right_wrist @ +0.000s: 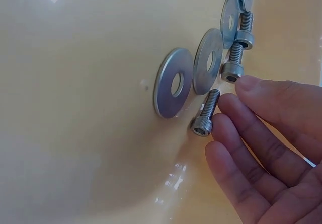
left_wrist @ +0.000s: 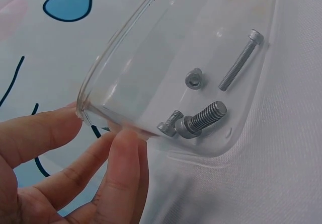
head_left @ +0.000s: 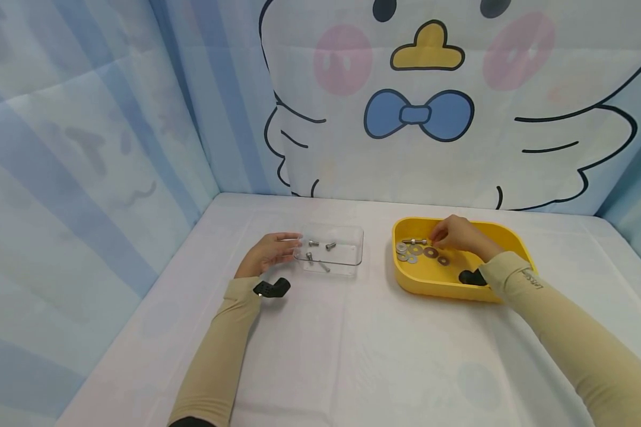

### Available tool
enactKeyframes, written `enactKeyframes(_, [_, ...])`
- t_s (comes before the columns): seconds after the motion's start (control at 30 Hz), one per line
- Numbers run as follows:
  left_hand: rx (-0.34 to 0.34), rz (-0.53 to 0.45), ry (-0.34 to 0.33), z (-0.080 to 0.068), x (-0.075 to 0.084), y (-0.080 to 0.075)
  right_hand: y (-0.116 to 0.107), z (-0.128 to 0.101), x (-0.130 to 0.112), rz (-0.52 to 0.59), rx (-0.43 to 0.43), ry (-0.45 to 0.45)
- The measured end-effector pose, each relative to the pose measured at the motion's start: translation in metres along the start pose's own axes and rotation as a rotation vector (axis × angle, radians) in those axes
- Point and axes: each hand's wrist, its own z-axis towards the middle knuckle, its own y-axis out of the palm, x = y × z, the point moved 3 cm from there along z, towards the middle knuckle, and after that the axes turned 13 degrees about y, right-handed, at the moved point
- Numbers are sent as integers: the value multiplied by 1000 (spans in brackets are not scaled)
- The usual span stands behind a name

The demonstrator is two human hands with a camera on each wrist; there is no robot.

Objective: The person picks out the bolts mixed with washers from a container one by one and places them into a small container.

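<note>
"Plenty on that tabletop [head_left: 406, 350]; what's in the way?"

"Behind it hangs a printed cartoon backdrop [head_left: 347, 160]. The right sleeve [head_left: 566, 338] crosses the near right corner of the yellow tray [head_left: 427, 286], and a black wrist device [head_left: 471, 277] hides a patch of its floor from up here."

"And the right hand [head_left: 459, 232]?"

"Down inside the tray, fingers loosely bent, thumb apart from them, nothing pinched that I can see. One short screw [right_wrist: 208, 110] lies just beside the fingertips, and two more screws [right_wrist: 234, 58] sit end to end near the thumb. Whether the skin meets metal, I can't tell."

"The left hand [head_left: 264, 254]?"

"Fingers extended, tips against the left end of the clear box [head_left: 344, 233], which sits upright, well to the left of the tray."

"What do they contain?"

"Four screws in the box. A long slim screw [left_wrist: 240, 63] lies farthest from the hand; a thick screw [left_wrist: 204, 119] and a small screw [left_wrist: 171, 123] are close together at the hand's end. In the tray, washers [right_wrist: 166, 90] bunch toward the left, some overlapping."
</note>
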Motion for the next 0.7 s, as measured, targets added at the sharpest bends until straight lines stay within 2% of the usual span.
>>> enactKeyframes(0.2, [-25,6,13,0,0,-1,-1,-2,1,-24,-6,-4])
enactKeyframes(0.43, [-17,-12,13,0,-1,-2,0,-1,8,-64,-20,-2])
enactKeyframes(0.7, [-20,13,10,-1,0,-2,1,-2,10,-87,-25,-19])
